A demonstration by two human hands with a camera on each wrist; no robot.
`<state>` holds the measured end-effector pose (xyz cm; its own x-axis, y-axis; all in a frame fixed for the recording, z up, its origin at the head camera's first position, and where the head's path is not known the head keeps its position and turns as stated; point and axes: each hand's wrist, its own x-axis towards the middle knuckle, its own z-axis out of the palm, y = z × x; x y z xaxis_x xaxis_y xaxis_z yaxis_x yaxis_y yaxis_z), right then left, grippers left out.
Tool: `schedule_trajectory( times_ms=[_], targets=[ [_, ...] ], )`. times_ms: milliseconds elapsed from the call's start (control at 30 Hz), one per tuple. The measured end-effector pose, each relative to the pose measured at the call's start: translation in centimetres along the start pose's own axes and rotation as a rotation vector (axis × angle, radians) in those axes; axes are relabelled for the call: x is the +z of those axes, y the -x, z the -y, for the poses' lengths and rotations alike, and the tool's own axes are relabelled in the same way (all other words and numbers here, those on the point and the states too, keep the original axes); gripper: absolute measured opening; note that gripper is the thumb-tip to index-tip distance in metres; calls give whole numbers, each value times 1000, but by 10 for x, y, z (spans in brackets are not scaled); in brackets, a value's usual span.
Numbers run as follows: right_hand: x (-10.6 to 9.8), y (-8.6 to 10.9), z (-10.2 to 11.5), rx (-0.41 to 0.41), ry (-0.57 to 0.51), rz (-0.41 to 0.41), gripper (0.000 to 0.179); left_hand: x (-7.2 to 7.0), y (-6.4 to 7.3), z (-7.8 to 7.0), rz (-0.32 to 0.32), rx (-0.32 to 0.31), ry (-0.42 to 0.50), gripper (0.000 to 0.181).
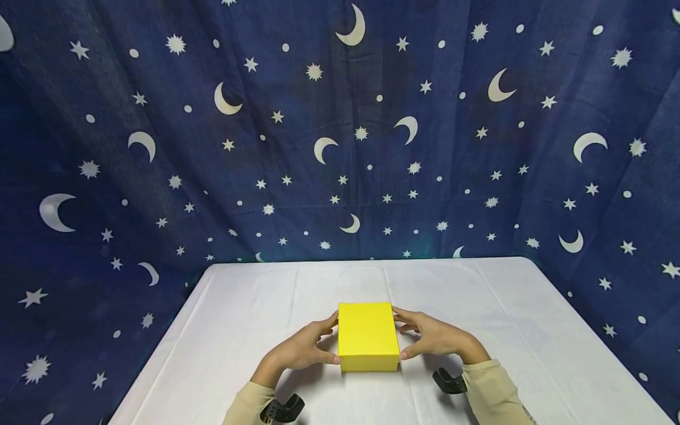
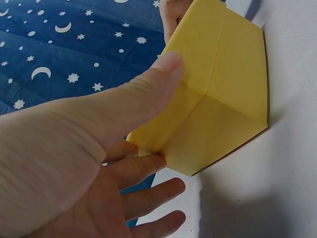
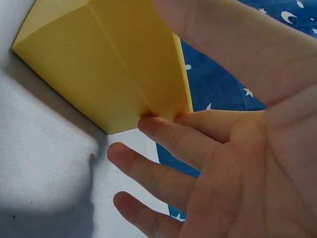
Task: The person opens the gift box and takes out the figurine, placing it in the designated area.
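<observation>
A yellow box with a lid stands on the white table, between both hands. My left hand grips the lid from the left, thumb at the near corner and foremost fingers at the far one. From the right, my right hand holds the lid the same way. The left wrist view shows the left thumb on the lid, above the seam where it meets the base. In the right wrist view, two fingertips touch the box side near the seam, while the lower fingers stick out free. The box's inside is hidden.
White cloth covers the table, with fold creases running across it. Behind and beside it hangs a dark blue curtain printed with moons and stars. Black bands sit at both wrists, over beige sleeves.
</observation>
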<state>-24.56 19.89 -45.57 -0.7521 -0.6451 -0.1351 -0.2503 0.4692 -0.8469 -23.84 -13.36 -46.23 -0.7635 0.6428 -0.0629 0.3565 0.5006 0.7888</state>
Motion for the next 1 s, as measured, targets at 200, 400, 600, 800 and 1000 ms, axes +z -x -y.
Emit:
schedule_trajectory(
  times_ms=[200,400,600,800,1000],
  targets=[
    [-3,0,0,-47,-5,3,109,-2,0,0,4,7,-1,101],
    [-4,1,0,-40,-14,5,108,-3,0,0,10,4,18,101],
    [-4,2,1,-36,-13,-1,107,-3,1,-2,-1,14,15,100],
    [-4,3,3,-29,-10,-3,107,-4,1,-2,-3,29,8,98],
    [-6,5,5,-42,-6,-5,105,-4,1,-3,-12,31,3,98]
  ],
)
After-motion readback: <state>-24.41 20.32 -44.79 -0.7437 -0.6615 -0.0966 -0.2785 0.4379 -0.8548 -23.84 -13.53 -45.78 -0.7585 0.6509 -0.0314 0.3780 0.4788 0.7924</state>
